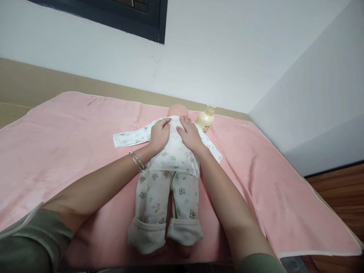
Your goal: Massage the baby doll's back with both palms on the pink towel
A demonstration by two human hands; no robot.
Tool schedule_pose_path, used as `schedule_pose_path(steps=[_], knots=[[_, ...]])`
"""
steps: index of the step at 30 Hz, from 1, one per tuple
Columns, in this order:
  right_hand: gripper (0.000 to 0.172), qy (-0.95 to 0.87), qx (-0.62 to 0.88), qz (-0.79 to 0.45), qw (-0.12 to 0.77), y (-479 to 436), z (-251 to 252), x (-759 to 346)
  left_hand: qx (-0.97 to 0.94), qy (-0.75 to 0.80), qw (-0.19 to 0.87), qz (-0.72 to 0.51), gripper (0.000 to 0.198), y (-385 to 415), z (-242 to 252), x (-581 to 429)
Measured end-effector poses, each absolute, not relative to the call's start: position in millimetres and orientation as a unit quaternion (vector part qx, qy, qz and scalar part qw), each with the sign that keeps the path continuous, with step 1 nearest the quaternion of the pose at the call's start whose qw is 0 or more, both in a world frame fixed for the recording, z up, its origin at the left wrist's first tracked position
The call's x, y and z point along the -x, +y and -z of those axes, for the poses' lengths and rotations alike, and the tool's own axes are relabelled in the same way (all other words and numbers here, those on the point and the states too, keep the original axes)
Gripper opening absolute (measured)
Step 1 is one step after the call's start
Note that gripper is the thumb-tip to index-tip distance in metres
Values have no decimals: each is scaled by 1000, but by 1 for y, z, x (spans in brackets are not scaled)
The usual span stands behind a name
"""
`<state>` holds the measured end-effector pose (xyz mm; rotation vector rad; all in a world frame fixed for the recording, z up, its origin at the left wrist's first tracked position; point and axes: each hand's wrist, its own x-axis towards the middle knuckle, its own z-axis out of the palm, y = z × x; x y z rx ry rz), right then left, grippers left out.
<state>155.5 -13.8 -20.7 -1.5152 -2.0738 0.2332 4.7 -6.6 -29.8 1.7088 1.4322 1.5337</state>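
A baby doll point(178, 110) lies stretched out with its bald head away from me; no face shows. It wears a white long-sleeved baby top point(172, 156) with small green animal prints, and matching trousers point(155, 193) whose leg ends are turned up in wide cuffs. My left hand point(160, 135), below a silver bangle, is curled against the top near one shoulder, its fingers closed on the cloth and partly hidden. Across from it, my right hand point(190, 133) rests on the upper body by the other shoulder, fingers stretched out and thumb apart.
A cream pump bottle point(205, 120) stands just right of the doll's head. Under everything spreads a pink blanket point(85, 151) with some creases. White walls point(213, 60) rise behind and at the right; a dark window frame point(142, 21) is above. Brown wood point(338, 189) shows at lower right.
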Motion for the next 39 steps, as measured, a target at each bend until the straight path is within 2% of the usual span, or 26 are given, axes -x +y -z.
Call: schedule_pose_path(steps=[3, 9, 12, 18, 25, 33, 39], knots=[[63, -741, 613, -43, 272, -19, 23, -149, -614, 520, 219, -552, 41, -6, 30, -4], [59, -739, 643, 57, 191, -68, 19, -99, -604, 521, 250, -549, 39, -8, 25, -4], [60, -788, 591, 51, 165, -68, 16, -100, -611, 523, 247, -541, 40, -9, 24, -3], [59, -845, 497, 16, 196, -48, 12, -129, -635, 515, 206, -538, 40, -6, 27, -2], [57, -831, 530, 63, 154, -59, 14, -115, -583, 464, 332, -579, 32, 7, 31, -1], [60, -812, 564, 73, 135, -71, 16, -105, -520, 471, 341, -625, 34, 5, 33, -1], [60, -804, 575, 44, 143, -74, 15, -104, -553, 497, 316, -590, 38, 3, 33, 0]])
